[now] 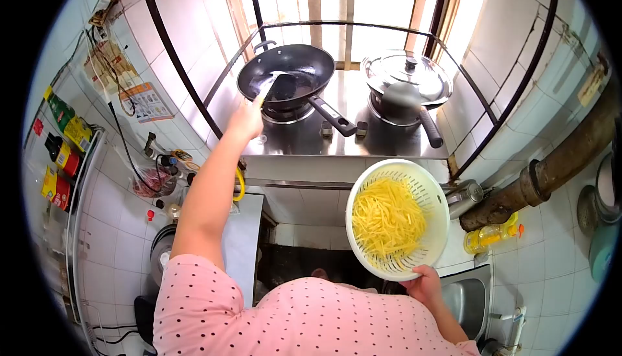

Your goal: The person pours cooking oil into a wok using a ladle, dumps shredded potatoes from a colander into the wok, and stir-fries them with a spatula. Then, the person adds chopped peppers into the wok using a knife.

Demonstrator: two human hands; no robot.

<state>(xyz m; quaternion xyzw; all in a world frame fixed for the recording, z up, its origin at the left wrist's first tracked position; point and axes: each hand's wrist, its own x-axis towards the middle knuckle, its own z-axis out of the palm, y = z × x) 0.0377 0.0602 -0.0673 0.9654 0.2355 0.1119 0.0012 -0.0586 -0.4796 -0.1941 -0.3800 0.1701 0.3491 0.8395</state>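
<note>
My left hand (pixel 245 121) is closed around the handle of a spatula (pixel 267 86). The spatula's pale head reaches into a black wok (pixel 253 79), which sits on the left burner with its handle pointing toward the front right. Inside, the wok's dark bottom looks shiny. My right hand (pixel 422 282) grips the near rim of a white colander (pixel 439 220), fingers partly hidden beneath it. Thin yellow strips, like shredded potato (pixel 389 218), lie heaped in the colander, which is held in front of the stove and tilted slightly.
On the right burner stands a pan with a shiny lid (pixel 414 71). A black metal rail (pixel 350 23) surrounds the steel stovetop (pixel 291 145). An oil bottle (pixel 489 236) stands at the right near a sink (pixel 466 298) and a rusty pipe (pixel 544 174). Seasoning packets (pixel 58 187) line the left shelf.
</note>
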